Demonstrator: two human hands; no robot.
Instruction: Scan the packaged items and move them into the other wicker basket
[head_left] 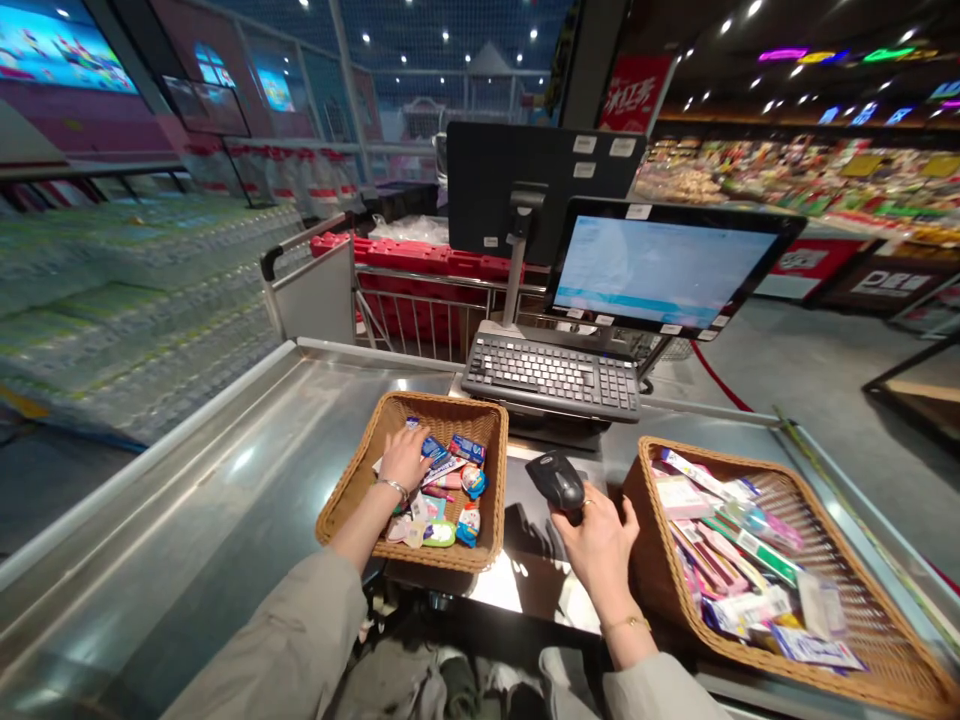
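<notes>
Two wicker baskets sit on the counter in front of me, with one scanner between them. My right hand (596, 555) is clenched around a black handheld barcode scanner (555, 480), whose head rises just above my fingers. My left hand (405, 460) is down in the left basket (442, 403), its fingers on a jumble of small packets (450, 490) and right beside a blue box (435, 450). Are they gripping anything? I can't tell from here. The packets overlap too much to count, but there are at least ten.

The right basket (750, 650) stands just beyond my right hand, and neither hand is in it. It holds a fuller pile of long boxed items (739, 550), mostly pink, green and white — too many and too tangled to count.

Ahead, at upper middle, are one keyboard (551, 378), one lit monitor (660, 268) and the dark back of one more screen (544, 190). Along the left of the frame runs a steel counter (187, 480) — beyond it, at upper left, shrink-wrapped bottled water (127, 290) is stacked in rows.
</notes>
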